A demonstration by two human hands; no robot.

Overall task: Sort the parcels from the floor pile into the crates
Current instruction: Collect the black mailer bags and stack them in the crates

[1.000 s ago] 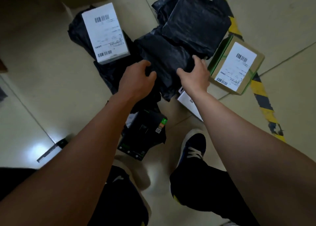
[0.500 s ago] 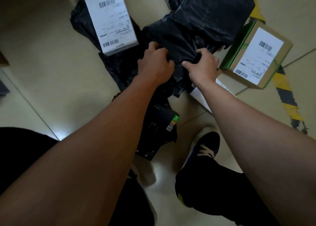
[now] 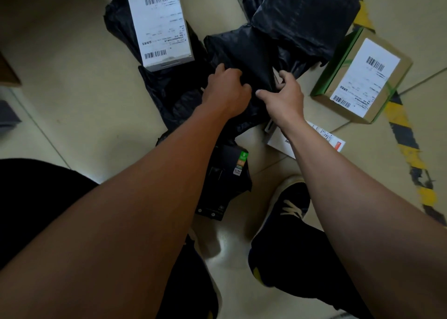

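Both hands, left [image 3: 226, 89] and right [image 3: 284, 95], gripping one black parcel [image 3: 244, 60], fingertips hidden in its folds.

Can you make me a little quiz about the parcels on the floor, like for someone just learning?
1. True or false: both hands grip the same black bag parcel.
2. Which parcel lies right of the right hand? A) cardboard box B) a red tube
3. Fill in: the white box rests on a ____ bag.

Key: 1 true, the left hand too. 2 A. 3 black.
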